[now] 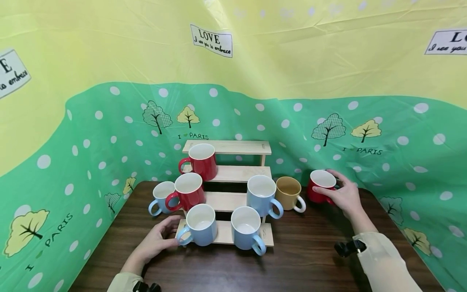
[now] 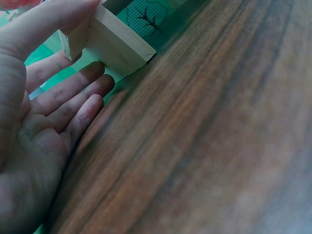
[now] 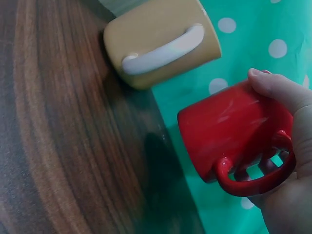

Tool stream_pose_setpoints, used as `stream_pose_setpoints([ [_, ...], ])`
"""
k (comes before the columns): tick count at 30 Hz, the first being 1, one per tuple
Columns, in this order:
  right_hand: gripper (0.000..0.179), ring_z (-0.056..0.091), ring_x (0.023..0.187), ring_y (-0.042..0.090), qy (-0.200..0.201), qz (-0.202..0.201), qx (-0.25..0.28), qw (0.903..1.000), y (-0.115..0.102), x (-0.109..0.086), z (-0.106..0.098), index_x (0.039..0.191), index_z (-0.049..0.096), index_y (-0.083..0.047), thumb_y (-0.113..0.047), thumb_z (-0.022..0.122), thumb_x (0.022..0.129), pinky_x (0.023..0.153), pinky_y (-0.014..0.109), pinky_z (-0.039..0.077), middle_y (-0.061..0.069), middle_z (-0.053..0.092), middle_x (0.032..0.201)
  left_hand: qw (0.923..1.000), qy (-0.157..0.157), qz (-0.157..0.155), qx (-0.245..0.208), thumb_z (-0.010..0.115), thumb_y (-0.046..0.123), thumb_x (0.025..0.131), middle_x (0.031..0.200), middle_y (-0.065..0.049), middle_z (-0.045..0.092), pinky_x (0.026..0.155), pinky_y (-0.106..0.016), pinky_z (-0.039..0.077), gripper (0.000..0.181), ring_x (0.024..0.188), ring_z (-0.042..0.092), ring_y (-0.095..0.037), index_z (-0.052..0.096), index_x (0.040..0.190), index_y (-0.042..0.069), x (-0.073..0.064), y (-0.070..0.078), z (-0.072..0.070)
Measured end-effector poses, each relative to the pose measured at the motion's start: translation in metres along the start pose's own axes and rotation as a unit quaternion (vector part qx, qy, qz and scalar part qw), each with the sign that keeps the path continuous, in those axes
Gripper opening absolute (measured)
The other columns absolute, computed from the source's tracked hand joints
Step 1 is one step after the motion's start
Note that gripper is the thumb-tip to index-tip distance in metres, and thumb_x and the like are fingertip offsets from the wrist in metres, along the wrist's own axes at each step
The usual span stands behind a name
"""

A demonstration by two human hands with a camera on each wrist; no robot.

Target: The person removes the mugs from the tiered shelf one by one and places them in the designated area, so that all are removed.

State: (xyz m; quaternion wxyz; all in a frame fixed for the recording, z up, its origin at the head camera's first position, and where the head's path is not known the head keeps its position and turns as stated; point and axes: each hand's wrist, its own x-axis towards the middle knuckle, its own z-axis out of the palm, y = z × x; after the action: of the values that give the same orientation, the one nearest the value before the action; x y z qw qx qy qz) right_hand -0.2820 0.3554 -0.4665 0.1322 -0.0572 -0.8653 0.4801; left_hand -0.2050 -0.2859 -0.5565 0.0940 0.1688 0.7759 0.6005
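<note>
My right hand [image 1: 342,196] grips a red mug [image 1: 316,187] with a white inside around its upper body, at the table's right side. In the right wrist view, the thumb lies near its rim, the handle points toward the palm, and a dark shadow lies on the table beside the mug. At the lowest step's left end, my left hand [image 1: 157,238] holds the edge of the stepped wooden rack [image 1: 224,236], thumb in front and fingers behind. A light blue mug [image 1: 201,225] stands on that step, right beside the left thumb.
Another light blue mug [image 1: 246,228] shares the lowest step. Higher up are a light blue mug [image 1: 261,194] and two red mugs, one [image 1: 189,190] below the other [image 1: 202,162]. A tan mug [image 1: 288,192] stands right of the rack, a blue mug [image 1: 163,196] left. Patterned cloth [image 1: 233,109] hangs behind.
</note>
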Motion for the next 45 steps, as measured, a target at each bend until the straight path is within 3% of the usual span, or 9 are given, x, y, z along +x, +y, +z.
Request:
stream_pose_setpoints([
  [15,0.1,0.049,0.127,0.044,-0.016,0.028,0.011,0.9994,0.017,-0.005,0.005,0.167,0.043,-0.01,-0.042,0.095,0.087,0.065,0.03,0.062,0.033,0.048,0.154,0.9999,-0.003,0.011,0.002,0.081,0.011,0.095,0.143,-0.022,0.065,0.106,-0.027,0.051,0.067,0.125,0.064,-0.017,0.052,0.154,0.001,0.001,-0.002,0.0],
  [23,0.103,0.052,0.129,0.046,-0.01,0.025,-0.033,0.9991,0.023,-0.006,0.009,0.166,0.044,-0.008,-0.047,0.095,0.086,0.07,0.021,0.054,0.034,0.051,0.154,1.0,-0.006,0.005,0.004,0.081,0.013,0.095,0.143,-0.022,0.065,0.106,-0.027,0.051,0.067,0.126,0.063,-0.018,0.052,0.154,0.002,0.002,-0.003,0.0],
  [28,0.104,0.053,0.131,0.047,-0.005,0.022,-0.052,0.9984,0.023,-0.006,0.011,0.166,0.045,-0.009,-0.05,0.095,0.084,0.085,0.037,0.051,0.033,0.052,0.153,0.9999,-0.006,0.008,0.001,0.081,0.012,0.095,0.143,-0.022,0.065,0.106,-0.026,0.05,0.067,0.126,0.063,-0.017,0.052,0.154,0.002,0.002,-0.003,0.0],
  [32,0.105,0.053,0.131,0.048,-0.006,0.02,-0.06,0.998,0.024,-0.007,0.012,0.166,0.045,-0.008,-0.052,0.095,0.084,0.089,0.046,0.052,0.034,0.052,0.154,1.0,-0.004,0.005,-0.001,0.081,0.012,0.095,0.144,-0.022,0.064,0.106,-0.026,0.05,0.067,0.126,0.063,-0.016,0.051,0.154,0.002,0.002,-0.003,0.0],
  [35,0.106,0.053,0.131,0.048,-0.007,0.023,-0.059,0.998,0.024,-0.008,0.013,0.166,0.044,-0.008,-0.052,0.094,0.084,0.085,0.041,0.054,0.034,0.051,0.154,1.0,-0.002,0.007,-0.003,0.081,0.011,0.095,0.143,-0.021,0.065,0.106,-0.026,0.05,0.068,0.125,0.063,-0.016,0.051,0.154,0.001,0.001,-0.003,0.0],
  [41,0.104,0.052,0.129,0.042,-0.019,0.034,-0.005,0.9992,0.024,-0.011,0.015,0.167,0.042,-0.007,-0.042,0.096,0.085,0.066,0.028,0.062,0.032,0.049,0.155,0.9998,-0.002,0.019,-0.01,0.081,0.007,0.095,0.141,-0.018,0.067,0.106,-0.025,0.051,0.067,0.125,0.064,-0.015,0.051,0.154,-0.002,0.0,-0.003,0.001],
  [45,0.103,0.052,0.13,0.042,-0.018,0.031,-0.006,0.9993,0.025,-0.011,0.017,0.166,0.042,-0.006,-0.042,0.096,0.086,0.069,0.02,0.057,0.032,0.05,0.156,0.9997,0.001,0.019,-0.012,0.081,0.006,0.095,0.14,-0.016,0.068,0.105,-0.025,0.051,0.066,0.124,0.065,-0.015,0.051,0.153,-0.002,0.0,-0.003,0.001],
])
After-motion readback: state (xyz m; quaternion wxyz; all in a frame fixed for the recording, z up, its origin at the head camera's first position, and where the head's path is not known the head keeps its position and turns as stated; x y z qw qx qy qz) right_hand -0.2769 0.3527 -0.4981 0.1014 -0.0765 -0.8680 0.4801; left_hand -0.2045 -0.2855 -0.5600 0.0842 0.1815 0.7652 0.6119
